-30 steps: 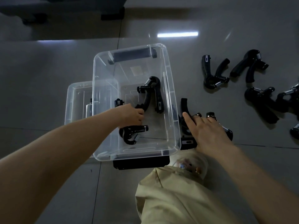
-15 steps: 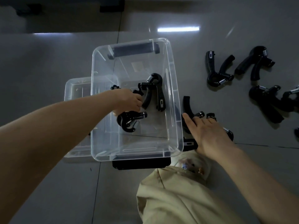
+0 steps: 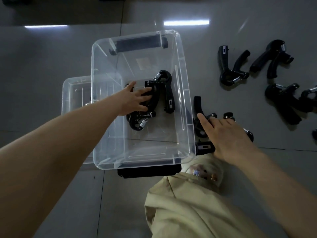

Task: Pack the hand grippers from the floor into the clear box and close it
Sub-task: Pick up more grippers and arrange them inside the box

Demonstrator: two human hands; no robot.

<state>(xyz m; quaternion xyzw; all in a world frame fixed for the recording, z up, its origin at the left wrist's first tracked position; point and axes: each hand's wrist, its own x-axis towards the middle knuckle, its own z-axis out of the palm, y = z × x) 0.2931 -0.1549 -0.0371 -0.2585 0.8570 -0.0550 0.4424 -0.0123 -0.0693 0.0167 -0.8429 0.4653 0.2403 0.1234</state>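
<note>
Two hand grippers (image 3: pixel 154 98) are held in the clear box (image 3: pixel 184 93); the lid (image 3: pixel 73 93) is set at nine o'clock, more grippers (image 3: pixel 272 79) at three.

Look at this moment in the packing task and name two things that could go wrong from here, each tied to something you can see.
1. The hand grippers in the box lie tangled under the left hand; piling on more could leave handles too high for the lid to close.
2. The right hand rests on a gripper on the floor tight against the clear box wall; lifting it could snag the rim.
</note>
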